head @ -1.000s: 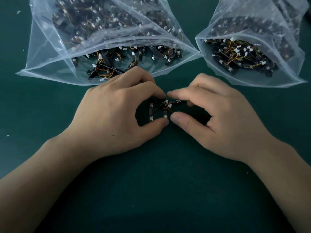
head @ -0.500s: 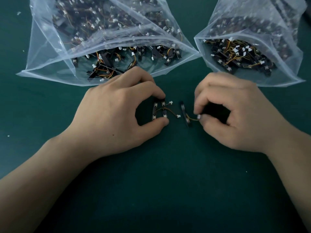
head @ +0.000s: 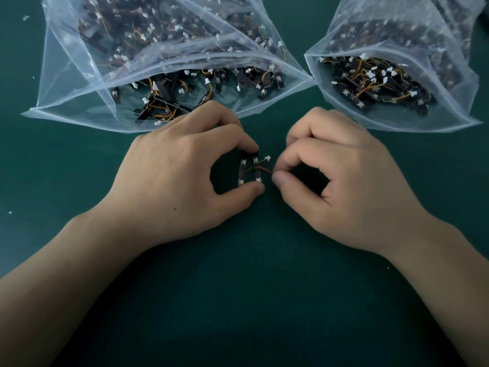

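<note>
Two short black circuit strips (head: 248,172) lie side by side on the dark green mat (head: 251,287). My left hand (head: 180,181) pinches them between index fingertip and thumb. An orange-brown wire (head: 262,169) runs off them to the right, and my right hand (head: 344,186) pinches its end between thumb and index finger. A second thin lead with a white connector (head: 267,158) sticks out free above that wire. The rest of my right fingers are curled, hiding whatever lies under them.
Two open clear plastic bags lie at the back, mouths toward me: a large one (head: 79,83) on the left and a smaller one (head: 449,75) on the right. Both hold several black strips with orange wires and white connectors. Small white specks dot the mat.
My right hand pulled a third strip off to the right, then came back left and took hold of the wire. That third strip is out of sight now. My left hand stayed put.
</note>
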A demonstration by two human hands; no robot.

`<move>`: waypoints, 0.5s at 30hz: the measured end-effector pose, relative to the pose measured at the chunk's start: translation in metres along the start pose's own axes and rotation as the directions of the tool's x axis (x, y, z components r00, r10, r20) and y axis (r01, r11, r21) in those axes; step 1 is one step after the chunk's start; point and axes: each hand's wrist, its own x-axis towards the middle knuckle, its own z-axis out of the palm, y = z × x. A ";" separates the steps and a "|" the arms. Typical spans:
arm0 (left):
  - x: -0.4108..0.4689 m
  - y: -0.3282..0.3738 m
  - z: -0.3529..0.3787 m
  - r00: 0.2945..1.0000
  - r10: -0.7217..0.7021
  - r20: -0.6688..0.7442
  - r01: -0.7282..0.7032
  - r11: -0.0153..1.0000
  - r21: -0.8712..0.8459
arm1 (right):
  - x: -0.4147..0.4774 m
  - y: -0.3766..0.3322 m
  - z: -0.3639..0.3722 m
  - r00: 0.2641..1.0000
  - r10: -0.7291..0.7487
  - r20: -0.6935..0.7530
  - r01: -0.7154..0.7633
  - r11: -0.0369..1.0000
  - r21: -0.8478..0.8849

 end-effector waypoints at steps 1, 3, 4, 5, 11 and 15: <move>0.000 0.000 0.000 1.000 -0.001 -0.002 0.001 1.000 -0.001 | 0.000 -0.001 0.001 1.000 0.003 -0.019 -0.003 1.000 0.024; 0.000 0.000 0.000 1.000 -0.001 -0.004 0.001 1.000 -0.004 | 0.000 -0.004 0.003 0.999 -0.009 -0.036 0.010 0.999 0.050; 0.000 0.001 0.000 1.000 -0.001 -0.006 0.001 1.000 -0.006 | 0.000 -0.004 0.003 0.999 -0.020 -0.035 0.021 0.998 0.055; 0.000 0.001 0.000 1.000 -0.001 -0.007 0.001 1.000 -0.008 | 0.000 -0.004 0.004 0.999 -0.028 -0.030 0.029 0.998 0.055; 0.000 0.001 0.000 1.000 -0.005 0.003 0.005 1.000 -0.013 | 0.001 0.000 0.005 0.999 -0.030 0.018 0.030 0.999 0.015; 0.000 0.001 -0.002 1.000 0.000 0.012 0.000 1.000 -0.017 | 0.001 0.005 -0.006 0.999 0.011 0.041 -0.014 0.997 0.070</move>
